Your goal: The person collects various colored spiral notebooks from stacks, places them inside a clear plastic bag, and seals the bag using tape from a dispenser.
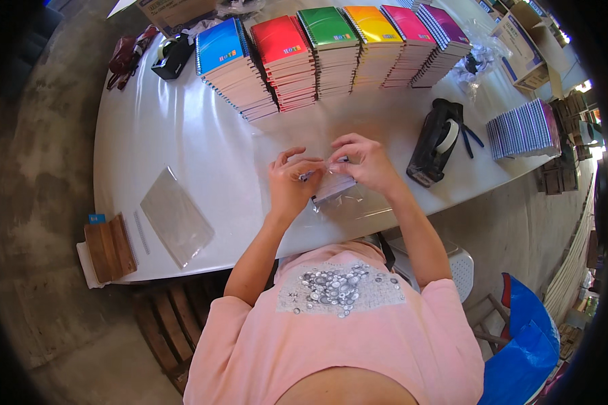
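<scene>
On the table in front of me lies a pale block, likely notebooks, inside a clear plastic bag (336, 192). My left hand (292, 181) and my right hand (365, 164) meet over the bag's far end. Thumb and index finger of each are pinched together on the thin plastic, fingertips nearly touching. The other fingers are curled loosely. Between the fingertips the detail is too small to make out, and the hands hide part of the block.
Tall stacks of spiral notebooks, such as the green stack (327, 57), line the far side. A black tape dispenser (431, 145), pliers (469, 138) and another notebook stack (523, 129) stand right. Flat plastic bags (177, 217) and a wooden block (110, 248) lie left.
</scene>
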Action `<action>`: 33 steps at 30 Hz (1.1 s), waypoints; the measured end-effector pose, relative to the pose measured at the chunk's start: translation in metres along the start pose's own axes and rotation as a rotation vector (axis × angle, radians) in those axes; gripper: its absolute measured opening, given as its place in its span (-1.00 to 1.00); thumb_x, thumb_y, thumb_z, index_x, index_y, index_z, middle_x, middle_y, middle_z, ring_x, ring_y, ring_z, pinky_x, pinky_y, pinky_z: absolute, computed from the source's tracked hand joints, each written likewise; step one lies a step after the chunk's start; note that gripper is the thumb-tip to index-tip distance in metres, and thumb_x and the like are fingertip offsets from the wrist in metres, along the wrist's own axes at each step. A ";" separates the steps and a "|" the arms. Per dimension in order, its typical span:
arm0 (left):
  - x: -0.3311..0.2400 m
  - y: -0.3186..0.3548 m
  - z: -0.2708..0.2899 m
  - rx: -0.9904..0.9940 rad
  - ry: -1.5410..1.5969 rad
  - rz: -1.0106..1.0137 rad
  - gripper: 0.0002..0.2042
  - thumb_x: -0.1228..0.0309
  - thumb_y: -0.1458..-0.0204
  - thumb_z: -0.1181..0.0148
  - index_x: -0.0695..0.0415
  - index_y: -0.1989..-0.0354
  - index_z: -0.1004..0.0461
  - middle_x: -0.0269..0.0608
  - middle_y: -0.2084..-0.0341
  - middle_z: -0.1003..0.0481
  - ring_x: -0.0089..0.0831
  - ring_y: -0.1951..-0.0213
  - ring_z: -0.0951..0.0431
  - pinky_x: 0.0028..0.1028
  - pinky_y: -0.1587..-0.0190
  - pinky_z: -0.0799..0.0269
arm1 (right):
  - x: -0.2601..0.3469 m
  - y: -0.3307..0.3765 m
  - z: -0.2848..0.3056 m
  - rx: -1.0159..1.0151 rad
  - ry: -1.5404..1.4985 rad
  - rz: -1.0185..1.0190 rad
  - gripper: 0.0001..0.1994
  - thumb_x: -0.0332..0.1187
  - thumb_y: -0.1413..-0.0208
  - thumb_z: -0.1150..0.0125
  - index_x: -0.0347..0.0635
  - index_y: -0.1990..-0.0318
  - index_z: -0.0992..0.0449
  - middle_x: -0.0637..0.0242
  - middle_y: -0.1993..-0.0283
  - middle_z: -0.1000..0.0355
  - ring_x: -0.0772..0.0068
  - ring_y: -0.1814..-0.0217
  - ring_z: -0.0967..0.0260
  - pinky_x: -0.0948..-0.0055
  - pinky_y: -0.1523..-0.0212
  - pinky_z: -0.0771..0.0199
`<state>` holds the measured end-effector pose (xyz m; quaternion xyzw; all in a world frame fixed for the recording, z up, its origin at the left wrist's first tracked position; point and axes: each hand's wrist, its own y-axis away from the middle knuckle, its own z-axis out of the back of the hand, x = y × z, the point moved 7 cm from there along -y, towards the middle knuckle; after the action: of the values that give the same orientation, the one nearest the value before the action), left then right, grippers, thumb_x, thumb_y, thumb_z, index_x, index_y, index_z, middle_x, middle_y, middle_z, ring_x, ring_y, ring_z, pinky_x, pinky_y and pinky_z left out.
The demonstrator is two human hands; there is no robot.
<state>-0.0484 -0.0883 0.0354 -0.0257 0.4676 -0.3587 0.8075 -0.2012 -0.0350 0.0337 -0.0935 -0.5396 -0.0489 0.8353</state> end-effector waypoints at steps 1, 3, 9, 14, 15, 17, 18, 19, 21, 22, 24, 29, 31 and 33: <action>-0.005 0.001 0.001 -0.004 -0.088 -0.061 -0.71 0.42 0.22 -0.33 0.10 0.24 -0.56 -0.38 0.42 -0.58 -0.29 0.07 -0.44 -0.28 0.07 -0.18 | 0.013 0.003 -0.002 -0.015 0.211 0.088 -0.85 -0.40 0.22 -0.34 -0.07 0.39 -0.60 0.39 0.10 -0.42 0.39 0.06 -0.36 0.31 0.03 -0.25; -0.018 0.004 0.003 -0.005 -0.174 -0.128 -0.59 0.41 0.23 -0.33 0.10 0.10 -0.51 -0.43 0.42 -0.58 -0.26 0.01 -0.40 -0.27 0.03 -0.11 | 0.027 0.010 -0.005 -0.035 0.423 0.174 -0.88 -0.40 0.22 -0.32 -0.02 0.42 -0.59 0.41 0.02 -0.38 0.35 -0.05 -0.31 0.21 -0.07 -0.17; -0.034 0.020 0.006 0.131 -0.208 0.006 -0.12 0.30 0.22 -0.34 0.12 -0.30 0.06 -0.49 0.21 -0.54 -0.36 -0.06 -0.34 -0.12 0.00 0.04 | 0.051 0.028 -0.010 -0.166 0.714 0.292 -0.94 -0.39 0.17 -0.25 -0.03 0.47 -0.57 0.37 -0.13 -0.26 0.33 -0.17 -0.20 0.08 -0.15 -0.04; -0.035 0.047 -0.007 0.077 -0.510 -0.338 -0.58 0.32 0.09 -0.25 -0.07 -0.02 -0.39 -0.52 0.11 -0.51 -0.56 0.00 -0.40 -0.16 0.05 0.07 | 0.050 0.049 0.015 -0.043 0.511 0.127 -0.85 -0.42 0.17 -0.23 -0.07 0.35 -0.58 0.28 -0.15 -0.25 0.17 -0.16 -0.20 0.17 -0.13 -0.16; -0.036 0.048 -0.008 0.071 -0.500 -0.336 -0.58 0.32 0.09 -0.25 -0.07 -0.02 -0.39 -0.52 0.11 -0.51 -0.56 0.00 -0.40 -0.16 0.05 0.07 | 0.033 0.058 0.043 -0.226 0.453 -0.037 -0.81 -0.41 0.15 -0.23 -0.07 0.29 -0.56 0.25 -0.14 -0.26 0.15 -0.16 -0.20 0.21 -0.11 -0.19; -0.044 0.046 -0.008 0.032 -0.528 -0.336 -0.77 0.37 0.09 -0.24 -0.13 0.20 -0.52 -0.51 0.11 -0.51 -0.61 0.06 -0.42 -0.19 0.09 0.06 | -0.014 0.098 0.103 -0.594 0.524 -0.303 -0.75 -0.35 0.07 -0.22 -0.08 0.17 -0.51 0.19 -0.12 -0.27 0.14 -0.14 -0.21 0.28 -0.10 -0.22; -0.046 0.046 -0.009 0.025 -0.507 -0.345 -0.77 0.37 0.09 -0.24 -0.13 0.20 -0.52 -0.51 0.11 -0.51 -0.61 0.06 -0.42 -0.19 0.09 0.06 | -0.046 0.124 0.129 -0.778 0.646 -0.398 -0.72 -0.29 0.01 -0.21 -0.09 0.12 -0.48 0.16 -0.11 -0.27 0.14 -0.13 -0.22 0.31 -0.10 -0.21; -0.046 0.046 -0.011 0.027 -0.500 -0.355 -0.76 0.37 0.09 -0.24 -0.12 0.19 -0.52 -0.51 0.11 -0.51 -0.60 0.08 -0.43 -0.19 0.09 0.06 | -0.091 0.148 0.145 -0.846 0.523 -0.521 -0.70 -0.24 -0.02 -0.20 -0.12 0.10 -0.46 0.18 -0.08 -0.29 0.22 -0.06 -0.25 0.33 -0.06 -0.23; -0.043 0.046 -0.011 0.016 -0.489 -0.358 -0.75 0.37 0.10 -0.24 -0.11 0.18 -0.52 -0.50 0.10 -0.51 -0.60 0.09 -0.43 -0.20 0.10 0.05 | -0.117 0.158 0.159 -0.907 0.403 -0.630 -0.67 -0.18 -0.06 -0.19 -0.15 0.08 -0.45 0.20 -0.05 -0.31 0.29 0.01 -0.29 0.34 -0.02 -0.25; -0.040 0.047 -0.009 0.023 -0.496 -0.346 -0.74 0.37 0.10 -0.24 -0.11 0.18 -0.52 -0.50 0.10 -0.51 -0.60 0.11 -0.43 -0.20 0.11 0.05 | -0.124 0.153 0.146 -0.892 0.001 -0.803 -0.65 -0.13 -0.05 -0.19 -0.14 0.10 -0.46 0.21 -0.04 -0.31 0.30 0.02 -0.28 0.37 0.00 -0.26; -0.039 0.048 -0.008 0.019 -0.494 -0.342 -0.74 0.37 0.10 -0.24 -0.11 0.17 -0.52 -0.49 0.10 -0.50 -0.60 0.12 -0.43 -0.21 0.11 0.05 | -0.144 0.148 0.135 -0.857 -0.399 -0.945 -0.63 -0.07 -0.05 -0.18 -0.14 0.12 -0.47 0.23 -0.03 -0.31 0.30 0.03 -0.28 0.39 0.01 -0.26; -0.050 0.042 -0.013 0.051 -0.432 -0.381 -0.70 0.40 0.12 -0.20 -0.05 0.13 -0.48 -0.42 0.08 -0.49 -0.59 0.08 -0.40 -0.20 0.10 0.00 | -0.219 0.153 0.157 -0.769 -0.706 -0.602 -0.56 0.04 0.02 -0.17 -0.08 0.12 -0.52 0.32 0.04 -0.36 0.41 -0.19 -0.06 0.03 -0.28 0.37; -0.039 0.043 -0.004 0.028 -0.463 -0.328 -0.71 0.40 0.12 -0.21 -0.07 0.14 -0.50 -0.45 0.07 -0.49 -0.59 0.09 -0.41 -0.21 0.12 0.00 | -0.157 0.128 0.134 -0.810 -0.776 -0.587 -0.61 0.00 0.02 -0.19 -0.06 0.14 -0.53 0.25 0.00 -0.34 0.36 -0.22 -0.04 -0.03 -0.28 0.31; -0.037 0.048 -0.004 0.047 -0.445 -0.311 -0.71 0.40 0.12 -0.23 -0.09 0.16 -0.51 -0.47 0.05 -0.48 -0.58 0.11 -0.42 -0.22 0.14 -0.01 | -0.111 0.144 0.104 -0.925 -0.834 -0.589 -0.65 -0.04 0.01 -0.21 -0.04 0.16 -0.54 0.18 -0.04 -0.32 0.31 -0.25 -0.02 -0.10 -0.27 0.25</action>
<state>-0.0359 -0.0293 0.0425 -0.1567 0.2607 -0.4746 0.8260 -0.3135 0.1253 -0.0401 -0.3009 -0.7425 -0.4590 0.3840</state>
